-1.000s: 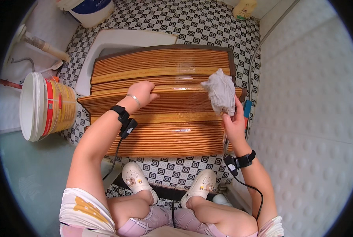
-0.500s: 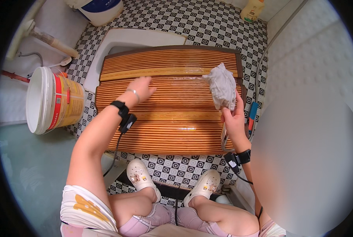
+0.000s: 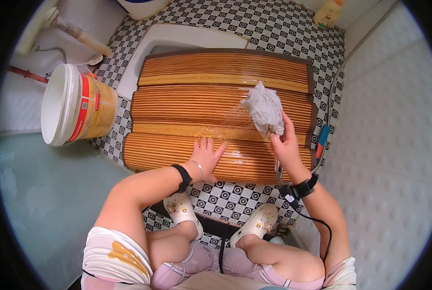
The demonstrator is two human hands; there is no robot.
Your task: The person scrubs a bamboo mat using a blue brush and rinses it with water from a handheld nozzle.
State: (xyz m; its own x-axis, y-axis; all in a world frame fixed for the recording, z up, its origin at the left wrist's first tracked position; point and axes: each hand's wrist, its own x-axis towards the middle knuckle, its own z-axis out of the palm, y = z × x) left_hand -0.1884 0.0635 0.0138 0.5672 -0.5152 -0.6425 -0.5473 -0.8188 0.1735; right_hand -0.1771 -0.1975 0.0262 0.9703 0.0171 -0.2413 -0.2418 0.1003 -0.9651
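A wet brown slatted mat [image 3: 177,104], likely bamboo, lies in folded layers before me. My left hand [image 3: 207,157] is open, its fingers spread flat on the mat's near section. In my right hand [image 3: 286,147], closed around it, is a shower head on a hose. A crumpled grey cloth [image 3: 264,108] covers its head, so its face is hidden. Fine streams of water come out of the cloth's left side and fall on the middle of the mat. The hose [image 3: 278,171] hangs down below my right hand.
A white bucket [image 3: 61,104] with a yellow and red label tilts at the left, by a tub of water [image 3: 37,188]. The mat partly covers a white floor basin [image 3: 187,34]. A bottle [image 3: 328,14] stands far right; a blue-and-red handled object [image 3: 322,140] lies beside the mat.
My left hand has come down toward me, from above the mat's far middle to its near section, fingers now spread. The right hand still holds the cloth-covered shower head; water now visibly sprays from it.
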